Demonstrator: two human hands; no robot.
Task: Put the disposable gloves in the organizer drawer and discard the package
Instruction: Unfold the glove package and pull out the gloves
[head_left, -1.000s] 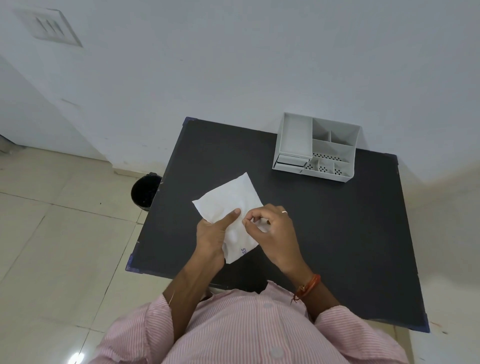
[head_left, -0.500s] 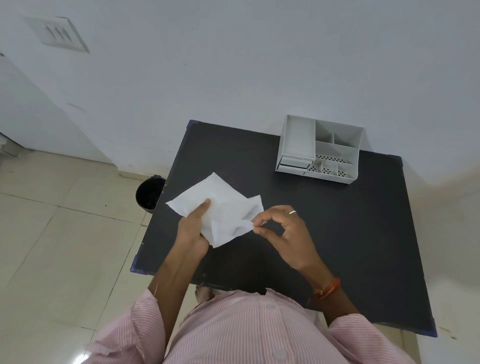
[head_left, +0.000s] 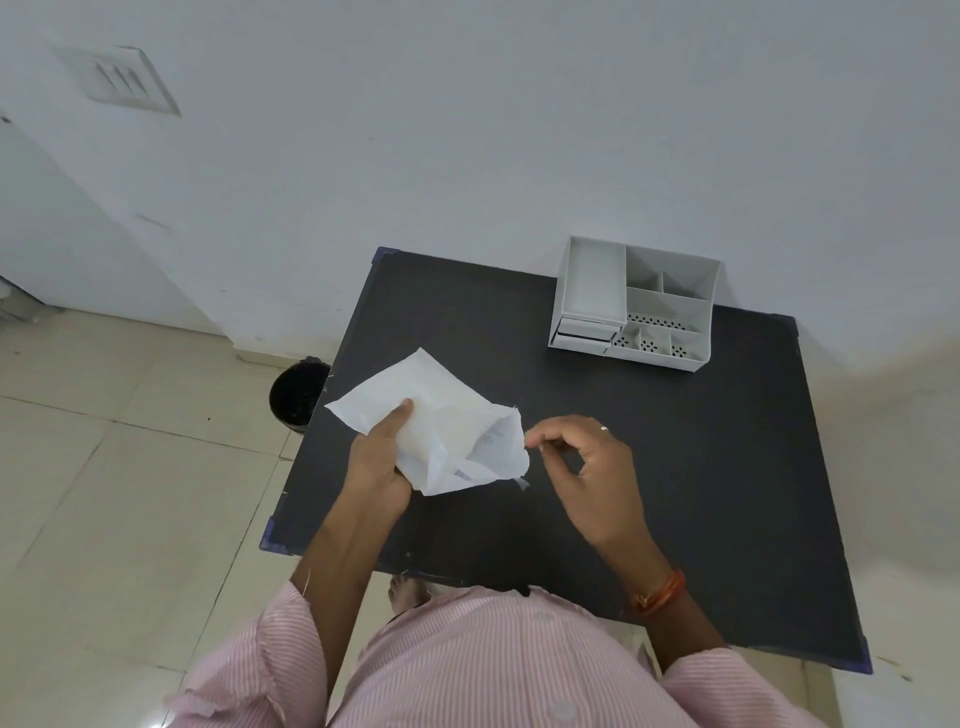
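Sleeves in pink stripes fill the bottom of my view, and just beyond them both hands work above the near half of the desk (head_left: 701, 493). My left hand (head_left: 376, 462) grips the white package (head_left: 441, 426) by its closed end, thumb on top, holding it up off the desk. Its torn end faces right and gapes, with pale folded material showing inside; I take that for the gloves, though I cannot make them out clearly. My right hand (head_left: 587, 467) sits just beside that opening, not touching the package, thumb and forefinger pinched on what looks like a small torn scrap; too small to be sure.

Further off, the trash bin (head_left: 297, 395) stands on the floor at the desk's left edge, well clear of the package. At the far right, against the wall, the white organizer (head_left: 636, 304) rests on the desk, its small drawer (head_left: 587, 331) at the front left apparently closed.

By my reading, the package is open and little else is done: gloves not yet pulled out, drawer not yet opened or filled, package not yet binned.
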